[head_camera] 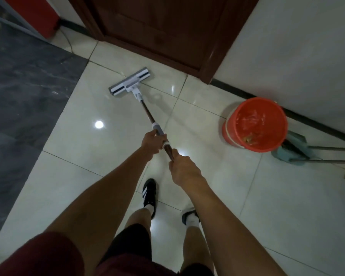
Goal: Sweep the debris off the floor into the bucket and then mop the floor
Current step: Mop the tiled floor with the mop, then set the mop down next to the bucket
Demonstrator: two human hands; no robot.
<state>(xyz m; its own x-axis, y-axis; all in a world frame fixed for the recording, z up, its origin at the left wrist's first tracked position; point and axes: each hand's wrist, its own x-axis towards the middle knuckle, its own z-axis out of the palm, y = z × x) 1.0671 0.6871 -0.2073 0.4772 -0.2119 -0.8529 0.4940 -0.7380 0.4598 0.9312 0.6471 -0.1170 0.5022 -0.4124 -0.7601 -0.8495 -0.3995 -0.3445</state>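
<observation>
A flat mop point(130, 83) with a grey and white head lies on the pale tiled floor point(217, 196), just in front of a dark wooden door. Its brown handle point(147, 111) slants back toward me. My left hand point(153, 142) grips the handle at its grey collar. My right hand point(182, 166) grips the handle just below, nearer my body. An orange bucket point(230, 129) lined with an orange bag stands at the right by the wall, with yellowish debris at its bottom.
A teal dustpan point(293, 149) and a broom with long handles lie right of the bucket along the wall. The dark door point(157, 26) is ahead. Dark marble flooring point(22, 80) spreads to the left. My feet point(149, 194) stand on the tiles below the hands.
</observation>
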